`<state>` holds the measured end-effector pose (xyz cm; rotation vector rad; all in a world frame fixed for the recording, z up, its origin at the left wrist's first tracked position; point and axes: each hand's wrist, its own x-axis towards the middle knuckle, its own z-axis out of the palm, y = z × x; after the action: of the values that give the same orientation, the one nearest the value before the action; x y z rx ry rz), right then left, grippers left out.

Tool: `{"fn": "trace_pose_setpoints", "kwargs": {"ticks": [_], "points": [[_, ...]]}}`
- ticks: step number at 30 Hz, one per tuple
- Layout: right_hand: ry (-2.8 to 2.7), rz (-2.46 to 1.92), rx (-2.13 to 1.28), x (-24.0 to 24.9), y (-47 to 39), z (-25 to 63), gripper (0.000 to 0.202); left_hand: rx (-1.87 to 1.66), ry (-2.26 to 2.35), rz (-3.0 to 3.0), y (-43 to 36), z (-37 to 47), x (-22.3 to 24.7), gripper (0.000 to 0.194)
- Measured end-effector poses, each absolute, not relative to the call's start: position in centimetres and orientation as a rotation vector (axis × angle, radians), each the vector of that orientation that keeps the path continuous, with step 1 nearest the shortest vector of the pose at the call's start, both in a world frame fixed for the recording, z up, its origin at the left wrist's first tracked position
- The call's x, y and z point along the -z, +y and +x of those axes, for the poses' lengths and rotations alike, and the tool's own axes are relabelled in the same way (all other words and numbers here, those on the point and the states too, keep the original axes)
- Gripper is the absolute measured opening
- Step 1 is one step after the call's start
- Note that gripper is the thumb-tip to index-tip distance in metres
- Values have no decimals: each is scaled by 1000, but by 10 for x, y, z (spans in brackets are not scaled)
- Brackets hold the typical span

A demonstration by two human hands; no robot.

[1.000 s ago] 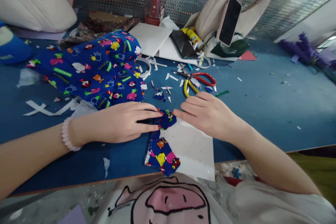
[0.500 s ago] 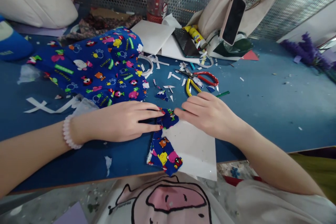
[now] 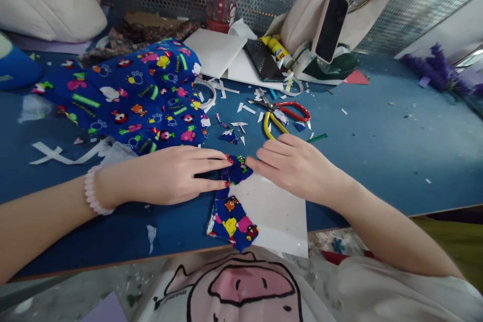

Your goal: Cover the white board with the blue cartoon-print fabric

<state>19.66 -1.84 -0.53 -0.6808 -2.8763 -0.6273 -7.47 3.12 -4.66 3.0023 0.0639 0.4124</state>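
My left hand (image 3: 173, 173) lies flat with its fingers stretched out, the tips pressing on a small piece of blue cartoon-print fabric (image 3: 232, 224). This fabric runs along the left side of a white card (image 3: 277, 211) near the table's front edge. At the card's upper edge is my right hand (image 3: 292, 168), its fingers curled and closed at the fabric's top corner; its thumb is hidden. Just beyond it lie scissors (image 3: 289, 110) with one red and one yellow handle. A larger sheet of the same fabric (image 3: 139, 100) spreads out beyond my left hand.
Paper strips (image 3: 62, 153) and fabric scraps (image 3: 229, 136) litter the blue table (image 3: 377, 151). A roll of tape (image 3: 209, 93), white boards (image 3: 215, 50), a dark phone (image 3: 264, 60), a yellow glue tube (image 3: 279, 50) and a red-handled cup (image 3: 222, 0) stand farther back. Purple flowers (image 3: 439, 68) lie right.
The whole view has shifted slightly, so everything sits a little farther left. Both hands keep nearly the same place on the fabric and card.
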Motion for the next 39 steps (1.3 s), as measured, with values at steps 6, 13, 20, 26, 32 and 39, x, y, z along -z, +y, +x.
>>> {"fn": "trace_pose_setpoints", "kwargs": {"ticks": [6,13,20,26,32,39], "points": [[-2839,-656,667,7,-18,197,17,-380,57,3077,31,-74,44,38],[-2828,-650,646,7,-16,197,20,-368,66,3075,31,-75,45,37],[-2862,-620,600,6,-17,198,21,-350,39,3086,32,-76,46,39],[-2862,-618,616,8,-15,198,19,-370,33,3081,32,-74,43,38],[-2797,-586,702,4,-15,201,14,-346,41,3084,31,-74,42,38],[-2769,-531,747,0,-20,197,15,-365,38,3071,31,-74,43,39]]}}
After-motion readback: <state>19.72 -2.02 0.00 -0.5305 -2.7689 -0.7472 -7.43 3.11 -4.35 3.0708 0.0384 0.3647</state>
